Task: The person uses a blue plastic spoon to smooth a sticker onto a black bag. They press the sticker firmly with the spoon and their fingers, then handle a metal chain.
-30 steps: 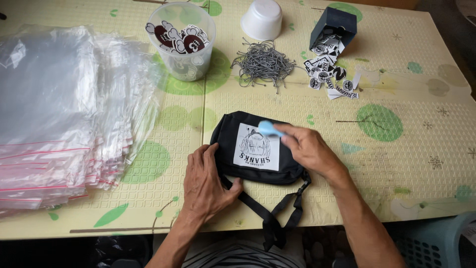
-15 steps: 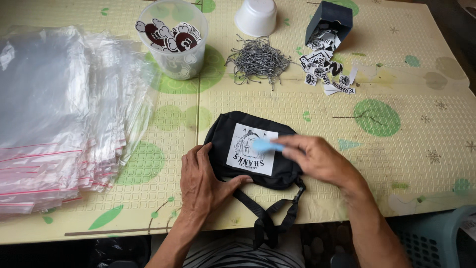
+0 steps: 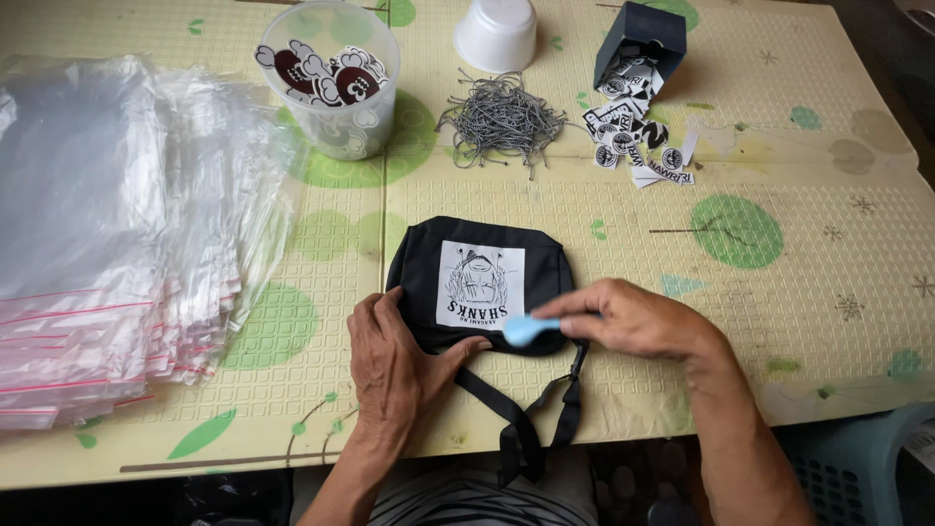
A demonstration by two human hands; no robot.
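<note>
patterned table mat | left hand flat, pinning black pouch | right hand fingers pinching blue tool

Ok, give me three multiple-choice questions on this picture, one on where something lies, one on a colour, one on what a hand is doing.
1. Where is the stack of clear bags? A far right B left of the black pouch C under the pouch
2. What colour is the small tool? A light blue B red C black
3. What is the left hand doing? A lifted away B in the plastic cup C pressing the pouch's edge

B: bags fill the table's left side. A: pale blue in the right hand. C: thumb lies on the pouch.
</note>
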